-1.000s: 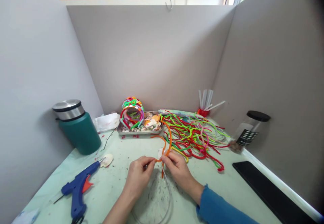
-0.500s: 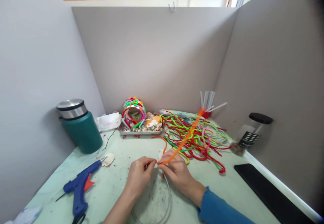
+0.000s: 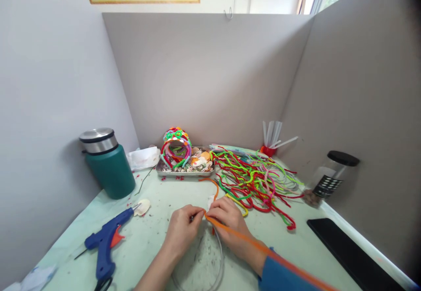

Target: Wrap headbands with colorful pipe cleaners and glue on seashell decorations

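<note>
Over the table, my left hand (image 3: 186,226) is closed in a pinch, its fingertips at one end of an orange pipe cleaner (image 3: 237,233). Close beside it, my right hand (image 3: 229,221) is also closed, with thumb and fingers on the same pipe cleaner. The long free part runs across the back of my right hand and blue sleeve to the lower right, blurred there. A thin clear-grey hoop (image 3: 220,262), like a headband, curves below and between both hands; its upper end meets the fingertips, where the exact grip is hidden. Another orange strand (image 3: 216,190) lies behind.
A blue glue gun (image 3: 107,243) and a green bottle (image 3: 110,168) stand left. At the back are a metal tray (image 3: 184,174) with decorated headbands and a pile of colourful pipe cleaners (image 3: 253,181). Glue sticks (image 3: 272,133), a clear jar (image 3: 325,181) and a black slab (image 3: 348,251) are right.
The orange pipe cleaner's free part has swung from pointing up and right to lying over my right hand and forearm, toward the lower right. Both hands stay together at nearly the same spot.
</note>
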{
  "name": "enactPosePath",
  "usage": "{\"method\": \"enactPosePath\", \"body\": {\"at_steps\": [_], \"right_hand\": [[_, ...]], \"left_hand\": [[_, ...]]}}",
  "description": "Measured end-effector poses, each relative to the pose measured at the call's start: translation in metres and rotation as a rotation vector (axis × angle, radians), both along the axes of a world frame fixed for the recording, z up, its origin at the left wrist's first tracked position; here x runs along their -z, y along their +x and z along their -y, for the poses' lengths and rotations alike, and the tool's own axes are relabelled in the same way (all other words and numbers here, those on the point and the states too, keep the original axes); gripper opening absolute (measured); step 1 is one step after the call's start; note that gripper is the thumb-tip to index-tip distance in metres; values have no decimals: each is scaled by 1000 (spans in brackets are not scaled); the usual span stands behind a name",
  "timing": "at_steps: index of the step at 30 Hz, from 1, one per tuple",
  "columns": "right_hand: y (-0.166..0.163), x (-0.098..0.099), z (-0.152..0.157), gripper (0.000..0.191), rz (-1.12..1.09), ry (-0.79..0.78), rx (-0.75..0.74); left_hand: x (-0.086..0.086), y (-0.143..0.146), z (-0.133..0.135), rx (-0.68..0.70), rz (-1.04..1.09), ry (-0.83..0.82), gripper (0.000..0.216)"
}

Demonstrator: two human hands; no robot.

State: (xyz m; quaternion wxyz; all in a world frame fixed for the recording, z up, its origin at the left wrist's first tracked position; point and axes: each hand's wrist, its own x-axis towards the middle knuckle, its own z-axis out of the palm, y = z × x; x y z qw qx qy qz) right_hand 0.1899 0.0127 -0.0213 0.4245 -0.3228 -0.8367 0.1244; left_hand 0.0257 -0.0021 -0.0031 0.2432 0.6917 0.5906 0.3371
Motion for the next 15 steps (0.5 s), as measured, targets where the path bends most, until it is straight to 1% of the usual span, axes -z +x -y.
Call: {"method": "enactPosePath", "body": {"at_steps": [3,8,13,15], "right_hand": [[0,2,-1,9,-13,-5,-8],[-1,1,-1,8,-19,-55,-7],[-3,0,1,2,-136,-196,-27],[-4,1,1,3,-178,-249,-22]], "left_hand": [[-2,1,1,44,-8,16,28],[-5,1,3,130,-67,39,29],[-5,2,5,150,-68,52,28],[-4,3,5,150,-67,48,25]]}}
